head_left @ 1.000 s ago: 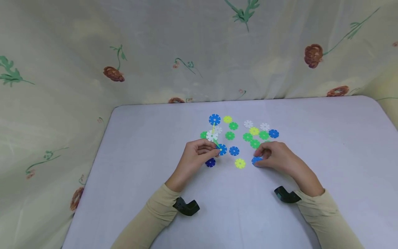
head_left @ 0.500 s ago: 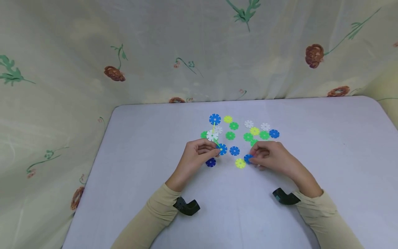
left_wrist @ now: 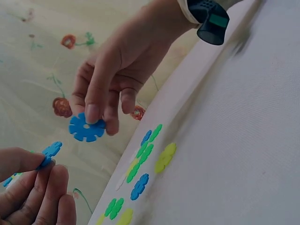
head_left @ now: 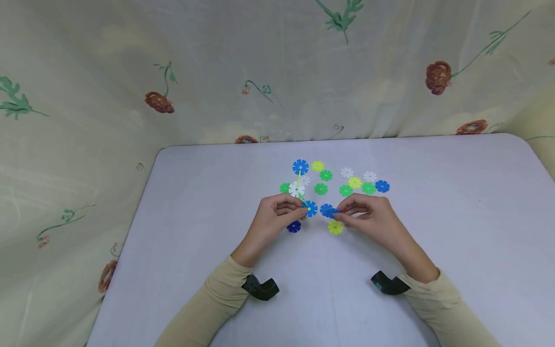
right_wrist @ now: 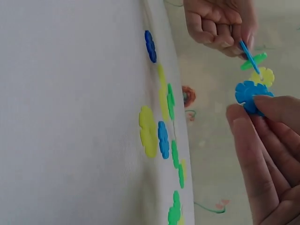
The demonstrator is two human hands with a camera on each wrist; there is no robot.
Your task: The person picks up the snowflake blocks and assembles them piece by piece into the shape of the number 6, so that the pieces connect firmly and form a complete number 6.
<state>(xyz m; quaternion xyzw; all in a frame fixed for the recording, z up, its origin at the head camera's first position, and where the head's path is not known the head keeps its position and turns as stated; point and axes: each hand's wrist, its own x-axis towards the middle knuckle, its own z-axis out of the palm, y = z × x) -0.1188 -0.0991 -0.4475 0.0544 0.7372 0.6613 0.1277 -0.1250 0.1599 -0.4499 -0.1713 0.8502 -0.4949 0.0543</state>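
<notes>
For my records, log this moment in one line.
left hand: holds joined discs; right hand: pinches blue disc; loose discs: on table

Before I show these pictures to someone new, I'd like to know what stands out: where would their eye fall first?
Probably on the chain of joined discs in the left fingers, with a blue disc at its far end. Next comes the single blue disc pinched by the right fingers. Beyond and around them, bright loose discs are scattered on the pale table.
</notes>
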